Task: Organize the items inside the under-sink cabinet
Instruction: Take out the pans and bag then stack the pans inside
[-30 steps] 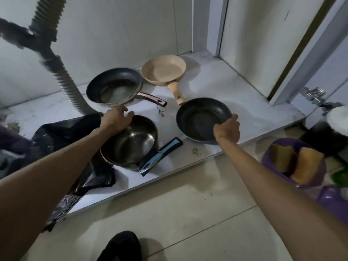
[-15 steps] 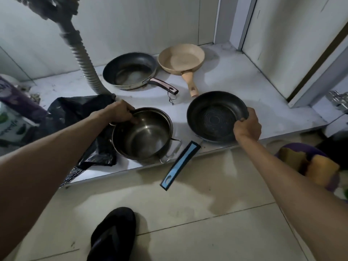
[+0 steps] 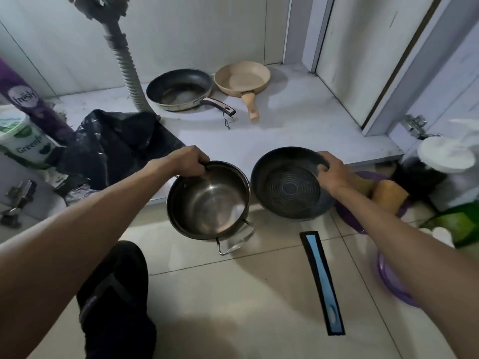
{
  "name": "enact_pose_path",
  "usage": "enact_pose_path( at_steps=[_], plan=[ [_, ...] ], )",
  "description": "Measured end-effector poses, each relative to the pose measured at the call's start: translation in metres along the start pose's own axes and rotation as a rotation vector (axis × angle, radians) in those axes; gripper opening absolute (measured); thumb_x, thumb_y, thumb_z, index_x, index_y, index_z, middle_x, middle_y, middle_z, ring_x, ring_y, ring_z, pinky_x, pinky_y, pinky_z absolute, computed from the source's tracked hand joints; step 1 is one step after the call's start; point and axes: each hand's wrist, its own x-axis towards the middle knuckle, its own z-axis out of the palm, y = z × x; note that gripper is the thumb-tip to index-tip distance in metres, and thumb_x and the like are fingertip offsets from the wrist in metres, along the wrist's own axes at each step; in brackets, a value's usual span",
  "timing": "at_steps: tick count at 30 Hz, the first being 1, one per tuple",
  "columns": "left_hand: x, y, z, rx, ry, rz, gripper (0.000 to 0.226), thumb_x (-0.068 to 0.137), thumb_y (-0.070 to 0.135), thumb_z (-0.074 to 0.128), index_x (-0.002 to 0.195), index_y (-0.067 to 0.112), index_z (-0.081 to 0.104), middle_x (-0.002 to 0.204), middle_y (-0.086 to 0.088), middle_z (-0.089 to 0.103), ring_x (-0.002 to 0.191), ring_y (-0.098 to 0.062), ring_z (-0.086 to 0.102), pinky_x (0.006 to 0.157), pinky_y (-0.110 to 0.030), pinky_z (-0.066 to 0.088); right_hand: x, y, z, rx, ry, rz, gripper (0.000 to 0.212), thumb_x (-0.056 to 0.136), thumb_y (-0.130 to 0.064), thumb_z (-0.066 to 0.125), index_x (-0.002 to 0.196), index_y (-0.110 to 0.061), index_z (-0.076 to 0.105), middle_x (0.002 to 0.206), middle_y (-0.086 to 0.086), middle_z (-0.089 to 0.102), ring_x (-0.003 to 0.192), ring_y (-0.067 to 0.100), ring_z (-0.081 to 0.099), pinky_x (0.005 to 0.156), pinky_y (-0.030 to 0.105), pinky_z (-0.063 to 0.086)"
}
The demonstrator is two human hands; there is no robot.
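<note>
My left hand [image 3: 187, 161] grips the far rim of a steel pot [image 3: 207, 203], held in the air over the floor just outside the cabinet. My right hand [image 3: 330, 172] grips the right rim of a black frying pan [image 3: 287, 187], also lifted out, its blue-and-black handle [image 3: 322, 283] pointing toward me. On the white cabinet floor [image 3: 298, 130] at the back sit a dark pan with a pink handle [image 3: 178, 90] and a beige pan with a wooden handle [image 3: 242, 79].
A corrugated drain hose [image 3: 128, 71] comes down at the back left, beside a black plastic bag [image 3: 116, 141]. A purple can [image 3: 23, 99] and a white tub [image 3: 18, 138] stand at left. At right are yellow sponges in a purple bowl [image 3: 391, 195]. A black slipper [image 3: 114, 301] lies below.
Both hands have pulled the steel pot and the black pan off the cabinet floor toward me, out over the tiled floor. The view has tilted down.
</note>
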Motion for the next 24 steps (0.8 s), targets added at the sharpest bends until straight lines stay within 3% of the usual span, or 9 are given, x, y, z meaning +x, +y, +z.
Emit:
enact_pose_path(
  at_steps=[5, 12, 17, 19, 24],
  plan=[
    [-0.02, 0.032, 0.032, 0.128, -0.15, 0.074, 0.009, 0.074, 0.019, 0.067, 0.082, 0.023, 0.069, 0.078, 0.0, 0.064, 0.086, -0.022, 0.062, 0.081, -0.034, 0.053, -0.026, 0.007, -0.002, -0.136, -0.096, -0.051, 0.038, 0.1, -0.013, 0.041, 0.133, -0.03, 0.049, 0.114, 0.009, 0.062, 0.095, 0.028, 0.058, 0.073, 0.03, 0.041],
    [-0.025, 0.026, 0.06, 0.22, -0.191, 0.059, 0.031, 0.075, 0.025, 0.065, 0.105, 0.031, 0.069, 0.087, 0.006, 0.062, 0.088, -0.018, 0.059, 0.076, -0.031, 0.049, -0.038, 0.008, 0.005, -0.185, -0.113, -0.04, 0.039, 0.099, -0.009, 0.043, 0.133, -0.029, 0.051, 0.101, 0.003, 0.06, 0.075, 0.016, 0.052, 0.059, 0.028, 0.04],
    [-0.025, 0.01, 0.067, 0.19, -0.157, 0.022, 0.033, 0.076, 0.025, 0.063, 0.108, 0.033, 0.069, 0.101, 0.005, 0.069, 0.097, -0.02, 0.062, 0.08, -0.032, 0.05, -0.037, 0.011, 0.009, -0.206, -0.106, -0.03, 0.05, 0.097, -0.006, 0.045, 0.139, -0.034, 0.047, 0.109, 0.001, 0.064, 0.085, 0.02, 0.059, 0.066, 0.033, 0.048],
    [-0.026, 0.006, 0.067, 0.167, -0.124, 0.017, 0.031, 0.078, 0.022, 0.061, 0.106, 0.032, 0.069, 0.095, 0.006, 0.067, 0.092, -0.019, 0.06, 0.075, -0.031, 0.048, -0.039, 0.012, 0.009, -0.211, -0.096, -0.022, 0.052, 0.097, -0.005, 0.047, 0.14, -0.035, 0.046, 0.113, 0.001, 0.065, 0.091, 0.021, 0.061, 0.07, 0.035, 0.052],
    [-0.024, -0.001, 0.068, 0.112, -0.051, -0.003, 0.031, 0.078, 0.018, 0.058, 0.102, 0.032, 0.072, 0.086, 0.008, 0.063, 0.087, -0.016, 0.057, 0.071, -0.029, 0.044, -0.04, 0.016, 0.013, -0.263, -0.065, 0.022, 0.051, 0.097, -0.008, 0.05, 0.141, -0.031, 0.045, 0.123, 0.001, 0.065, 0.107, 0.023, 0.062, 0.074, 0.03, 0.045]
  ],
)
